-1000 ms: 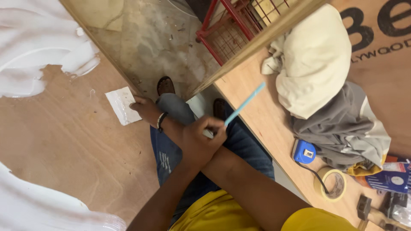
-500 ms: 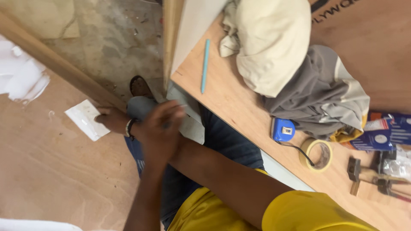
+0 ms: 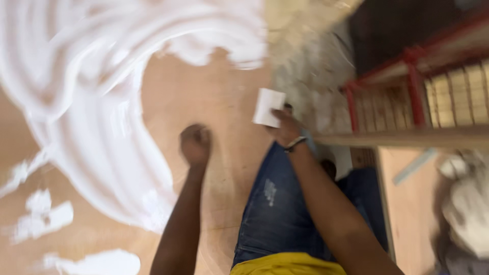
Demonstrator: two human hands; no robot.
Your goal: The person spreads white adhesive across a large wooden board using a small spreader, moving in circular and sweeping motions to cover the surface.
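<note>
The view is blurred by motion. My left hand (image 3: 196, 142) is curled into a fist over a brown plywood sheet (image 3: 224, 102), close to a broad smear of white paste (image 3: 102, 117). Nothing shows in that hand. My right hand (image 3: 286, 130), with a band at the wrist, grips a small white rectangular card (image 3: 269, 107) at the sheet's far edge. My leg in blue jeans (image 3: 285, 203) lies between the two arms.
A red metal frame with a woven panel (image 3: 438, 86) stands at the upper right over rough concrete floor (image 3: 310, 66). A wooden strip (image 3: 407, 137) runs along a second plywood board (image 3: 412, 203) bearing a pale blue stick (image 3: 415, 165) and whitish cloth (image 3: 468, 203).
The view has swung left onto the paste-covered sheet. My left hand has left the board with the blue stick and now sits as a fist on the sheet. My right hand still holds the white card.
</note>
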